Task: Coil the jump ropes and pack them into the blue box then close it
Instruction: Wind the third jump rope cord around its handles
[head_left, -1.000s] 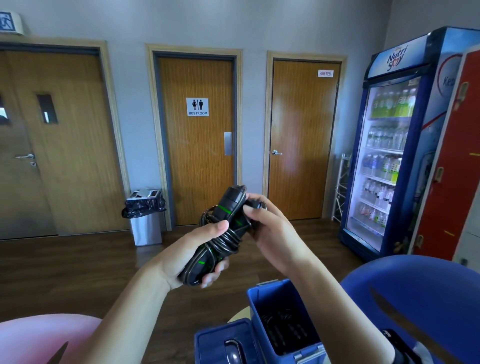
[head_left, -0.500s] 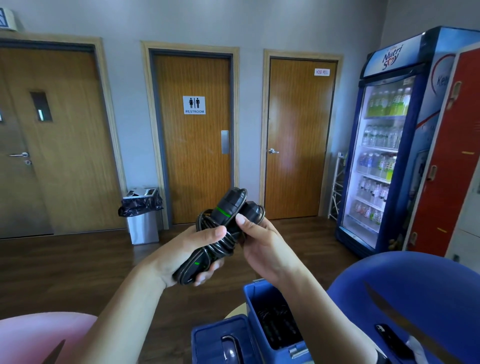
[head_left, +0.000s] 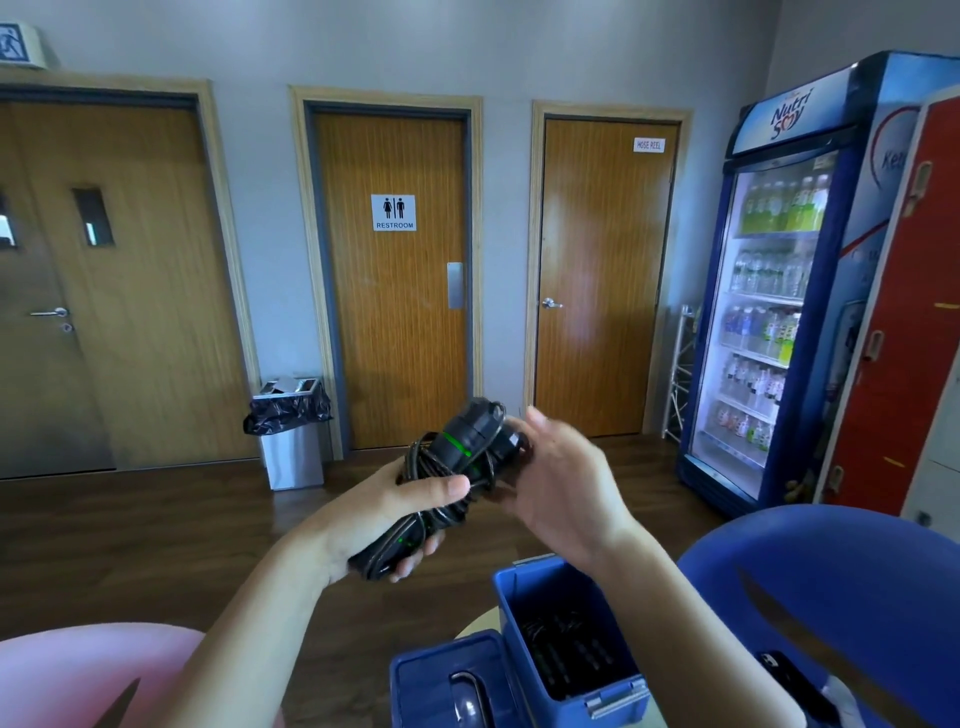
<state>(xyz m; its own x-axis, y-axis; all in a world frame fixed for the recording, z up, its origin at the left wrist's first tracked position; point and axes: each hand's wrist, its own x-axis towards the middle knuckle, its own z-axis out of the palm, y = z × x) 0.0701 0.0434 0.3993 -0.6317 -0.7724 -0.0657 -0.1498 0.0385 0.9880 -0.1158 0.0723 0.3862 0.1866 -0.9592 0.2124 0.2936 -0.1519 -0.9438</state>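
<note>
A black jump rope (head_left: 451, 470) with green rings on its handles is bundled, its cord wrapped around both handles. My left hand (head_left: 387, 512) grips the bundle around its lower half, thumb across the cord. My right hand (head_left: 563, 480) touches the upper handle ends from the right, fingers partly spread. Below, the blue box (head_left: 527, 590) stands open with black ropes lying inside. Its blue lid (head_left: 428, 675) with a metal handle lies flat to the left of the box.
A blue chair (head_left: 852, 577) is at the lower right with a black phone (head_left: 789, 678) on it. A pink chair (head_left: 78, 675) is at the lower left. Beyond are a bin (head_left: 291, 434), three wooden doors and a drinks fridge (head_left: 774, 291).
My right hand has loosened from the handle tops and its fingers have opened. The bundle stays in my left hand, nearly in the same place.
</note>
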